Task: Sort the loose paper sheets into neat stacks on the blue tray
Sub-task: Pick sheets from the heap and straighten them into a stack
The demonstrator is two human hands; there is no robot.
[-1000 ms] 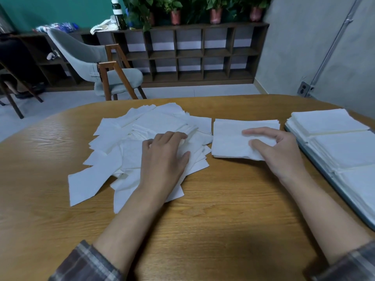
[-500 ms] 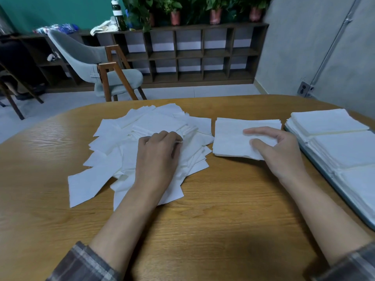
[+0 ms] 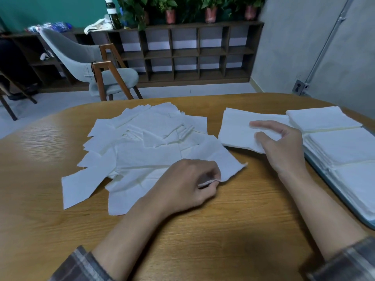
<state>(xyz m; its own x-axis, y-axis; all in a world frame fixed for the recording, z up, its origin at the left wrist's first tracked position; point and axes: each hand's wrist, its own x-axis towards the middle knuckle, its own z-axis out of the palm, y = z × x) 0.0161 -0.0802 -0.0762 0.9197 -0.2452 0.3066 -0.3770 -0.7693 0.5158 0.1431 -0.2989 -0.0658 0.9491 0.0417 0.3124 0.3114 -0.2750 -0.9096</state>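
Pulling 1 sheet: the left hand (image 3: 188, 185) pinches the near corner of a sheet (image 3: 221, 159) between thumb and curled fingers, at the loose pile's (image 3: 146, 138) near edge.
Right hand (image 3: 284, 147): fingers loosely bent, thumb and forefinger resting on the small stack (image 3: 239, 128) on the table (image 3: 223, 230), beside the tray (image 3: 332, 191).
Tray: 3 neat stacks (image 3: 341, 147) lie on it.
Advice: draw the sheet low and slowly so its neighbours don't drag; square its edges on the small stack before letting go.

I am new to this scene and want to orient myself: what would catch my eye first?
A messy pile of white sheets covers the middle of the table, where the left hand pinches the near edge of one sheet. The right hand rests on a small neat stack beside it, and fuller stacks fill the blue tray at the right edge.
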